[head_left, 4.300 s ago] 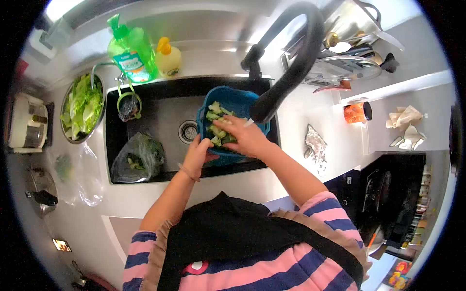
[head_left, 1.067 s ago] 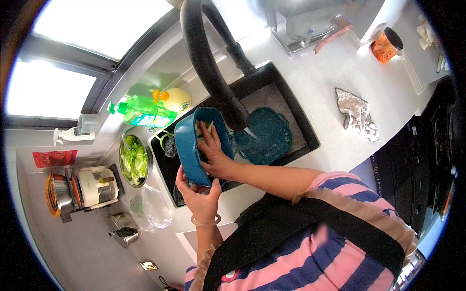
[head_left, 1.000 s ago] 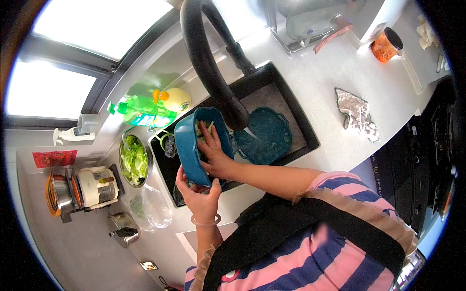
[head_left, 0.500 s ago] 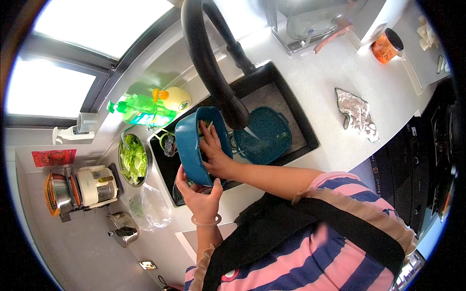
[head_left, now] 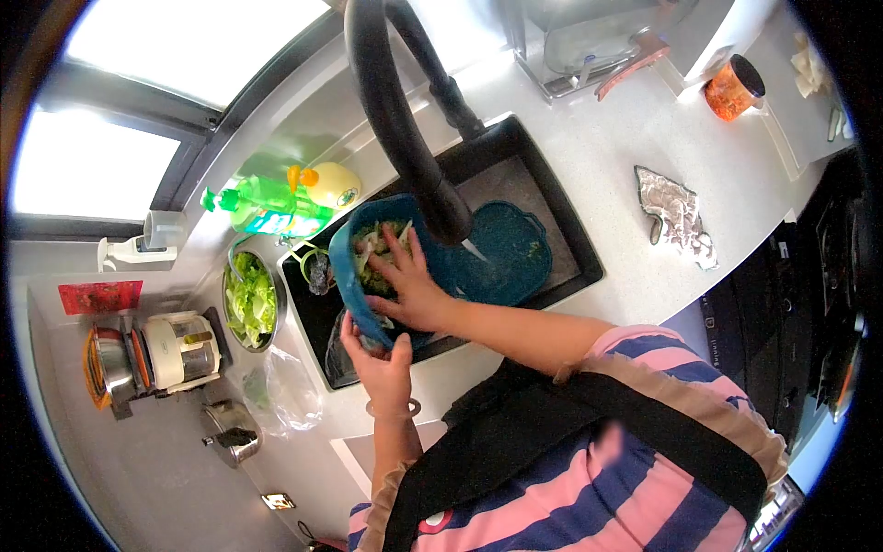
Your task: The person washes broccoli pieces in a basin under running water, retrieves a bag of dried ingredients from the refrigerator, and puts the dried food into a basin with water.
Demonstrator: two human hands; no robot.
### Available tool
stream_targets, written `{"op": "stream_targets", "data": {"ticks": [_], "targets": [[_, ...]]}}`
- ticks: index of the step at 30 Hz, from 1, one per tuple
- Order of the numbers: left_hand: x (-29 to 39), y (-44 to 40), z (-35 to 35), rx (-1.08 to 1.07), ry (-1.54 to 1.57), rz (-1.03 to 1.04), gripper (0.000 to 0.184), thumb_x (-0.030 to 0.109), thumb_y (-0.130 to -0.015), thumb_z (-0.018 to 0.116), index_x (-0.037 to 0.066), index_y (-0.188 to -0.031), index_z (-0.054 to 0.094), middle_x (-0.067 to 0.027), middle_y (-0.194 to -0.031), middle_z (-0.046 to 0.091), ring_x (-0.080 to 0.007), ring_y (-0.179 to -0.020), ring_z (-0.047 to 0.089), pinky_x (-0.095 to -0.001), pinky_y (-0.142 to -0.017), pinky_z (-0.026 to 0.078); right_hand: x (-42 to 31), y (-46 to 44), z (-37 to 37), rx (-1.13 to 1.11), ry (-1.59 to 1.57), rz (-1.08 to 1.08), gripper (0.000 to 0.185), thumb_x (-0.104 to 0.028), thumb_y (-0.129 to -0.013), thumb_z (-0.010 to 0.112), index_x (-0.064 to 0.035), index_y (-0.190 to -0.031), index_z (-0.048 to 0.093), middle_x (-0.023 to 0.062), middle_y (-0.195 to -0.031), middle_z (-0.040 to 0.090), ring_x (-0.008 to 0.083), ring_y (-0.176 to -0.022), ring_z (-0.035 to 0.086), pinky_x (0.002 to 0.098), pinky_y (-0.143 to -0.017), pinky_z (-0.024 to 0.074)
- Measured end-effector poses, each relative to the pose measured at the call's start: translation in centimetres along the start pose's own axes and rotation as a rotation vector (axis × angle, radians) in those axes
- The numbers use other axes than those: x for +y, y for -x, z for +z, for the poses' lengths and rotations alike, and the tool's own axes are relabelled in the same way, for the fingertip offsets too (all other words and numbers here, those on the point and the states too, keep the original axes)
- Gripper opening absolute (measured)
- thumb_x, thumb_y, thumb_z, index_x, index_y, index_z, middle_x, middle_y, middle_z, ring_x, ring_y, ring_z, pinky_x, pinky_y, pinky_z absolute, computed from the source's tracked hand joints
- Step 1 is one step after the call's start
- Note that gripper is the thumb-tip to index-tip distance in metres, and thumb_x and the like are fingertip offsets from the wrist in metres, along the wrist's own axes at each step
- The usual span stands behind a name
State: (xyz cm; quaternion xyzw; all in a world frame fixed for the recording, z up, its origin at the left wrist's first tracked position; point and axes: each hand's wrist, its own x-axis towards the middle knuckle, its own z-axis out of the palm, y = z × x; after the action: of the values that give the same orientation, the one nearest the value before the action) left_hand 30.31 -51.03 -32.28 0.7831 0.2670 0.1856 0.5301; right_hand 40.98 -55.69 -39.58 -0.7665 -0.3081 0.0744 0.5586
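Observation:
A blue basket is tilted over the left part of the black sink. My left hand grips its near end, with the thumb apart on the rim. Inside it, my right hand rests with fingers spread on cut green and pale vegetables. Beside the basket, a second blue container lies in the sink, with a few green bits in it. Water runs into that container from the black faucet.
Left of the sink are a metal bowl of lettuce and a clear plastic bag. Behind it stand a green soap bottle and a yellow pump bottle. A crumpled cloth and an orange jar are on the right.
The basket has turned from steeply tilted to more level, so more of the vegetables show. My right hand's fingers have spread wider. Earlier, the basket was farther right, under the faucet.

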Motion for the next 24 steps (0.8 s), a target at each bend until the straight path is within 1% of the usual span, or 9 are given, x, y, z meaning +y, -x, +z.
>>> {"op": "stream_targets", "data": {"ticks": [4, 6, 9, 12, 14, 16, 19, 22, 24], "targets": [[-3.1, -0.2, 0.9, -0.042, 0.499, -0.527, 0.052, 0.006, -0.076, 0.047, 0.003, -0.127, 0.034, -0.0107, -0.108, 0.051, -0.0225, -0.09, 0.057, -0.0368, -0.08, 0.051, 1.0, -0.4, -4.0, -0.324, 0.208, 0.139, 0.067, -0.042, -0.082, 0.056, -0.0232, -0.14, 0.027, 0.0225, -0.146, 0.011, 0.0526, -0.129, 0.008, 0.0564, -0.105, 0.0143], [-5.9, -0.3, 1.8, -0.192, 0.833, -0.783, 0.043, 0.007, -0.076, 0.047, -0.003, -0.117, 0.042, -0.0134, -0.109, 0.054, -0.0264, -0.093, 0.058, -0.0416, -0.086, 0.049, 3.0, -0.5, -5.7, -0.387, 0.175, 0.183, 0.059, -0.04, -0.082, 0.055, -0.0182, -0.135, 0.038, 0.0234, -0.141, 0.024, 0.0409, -0.125, 0.033, 0.0439, -0.103, 0.0286], [-8.4, 0.2, 3.1, -0.26, 0.839, -0.835, 0.034, 0.006, -0.076, 0.046, -0.006, -0.108, 0.047, -0.0146, -0.109, 0.055, -0.029, -0.095, 0.058, -0.0432, -0.085, 0.049, 4.6, -0.9, -8.8, -0.378, 0.336, 0.282, 0.05, -0.039, -0.081, 0.055, -0.0136, -0.124, 0.049, 0.0239, -0.132, 0.039, 0.0379, -0.117, 0.044, 0.0398, -0.097, 0.038], [-7.9, 0.8, 4.9, -0.297, 0.858, -0.864, 0.028, 0.01, -0.08, 0.048, 0.003, -0.107, 0.045, -0.012, -0.103, 0.054, -0.0286, -0.09, 0.058, -0.0426, -0.083, 0.049, 3.5, -2.2, -12.1, -0.447, 0.259, 0.719, 0.046, -0.043, -0.081, 0.054, -0.0111, -0.114, 0.056, 0.022, -0.121, 0.051, 0.0382, -0.109, 0.051, 0.0388, -0.089, 0.0433], [-6.6, 1.1, 5.8, -0.327, 0.746, -0.807, 0.032, 0.008, -0.08, 0.048, 0.005, -0.112, 0.043, -0.0104, -0.104, 0.051, -0.0265, -0.088, 0.057, -0.0419, -0.084, 0.049, 2.6, -2.1, -12.8, -0.365, 0.427, 0.493, 0.052, -0.04, -0.077, 0.053, 0.0051, -0.103, 0.056, 0.0238, -0.099, 0.059, 0.0412, -0.098, 0.052, 0.0432, -0.086, 0.044], [-5.6, 1.0, 6.7, -0.354, 0.802, -0.77, 0.036, 0.007, -0.08, 0.047, 0.005, -0.115, 0.04, -0.0094, -0.105, 0.049, -0.0246, -0.087, 0.057, -0.0418, -0.085, 0.049, 3.2, -0.6, -11.1, -0.175, 0.397, 0.574, 0.051, -0.04, -0.078, 0.055, -0.0012, -0.111, 0.055, 0.0216, -0.106, 0.058, 0.0401, -0.096, 0.053, 0.0466, -0.086, 0.0427], [-5.3, -0.1, 7.0, -0.381, 0.79, -0.754, 0.038, 0.007, -0.079, 0.047, 0.006, -0.116, 0.041, -0.0099, -0.105, 0.05, -0.0237, -0.087, 0.057, -0.0399, -0.082, 0.05, 3.1, 0.6, -9.7, -0.402, 0.623, 0.074, 0.05, -0.041, -0.077, 0.061, -0.0219, -0.122, 0.051, 0.0157, -0.126, 0.045, 0.0352, -0.101, 0.054, 0.0523, -0.085, 0.037], [-7.2, -1.1, 6.0, -0.304, 0.922, -0.78, 0.038, 0.007, -0.079, 0.047, 0.005, -0.116, 0.041, -0.0101, -0.105, 0.051, -0.0226, -0.088, 0.057, -0.0373, -0.077, 0.052, 3.9, 1.4, -10.4, -0.433, 0.484, -0.265, 0.042, -0.024, -0.075, 0.065, -0.0182, -0.116, 0.056, 0.0122, -0.109, 0.058, 0.0319, -0.099, 0.055, 0.0443, -0.082, 0.0456], [-8.0, -1.2, 5.4, -0.284, 0.97, -0.759, 0.037, 0.006, -0.078, 0.047, 0.003, -0.114, 0.041, -0.0098, -0.106, 0.052, -0.0224, -0.089, 0.058, -0.0358, -0.074, 0.053, 3.4, 0.6, -12.2, -0.639, 0.543, -0.048, 0.035, -0.019, -0.075, 0.062, -0.0168, -0.11, 0.061, 0.0109, -0.103, 0.06, 0.031, -0.096, 0.056, 0.0389, -0.079, 0.0489]]}}
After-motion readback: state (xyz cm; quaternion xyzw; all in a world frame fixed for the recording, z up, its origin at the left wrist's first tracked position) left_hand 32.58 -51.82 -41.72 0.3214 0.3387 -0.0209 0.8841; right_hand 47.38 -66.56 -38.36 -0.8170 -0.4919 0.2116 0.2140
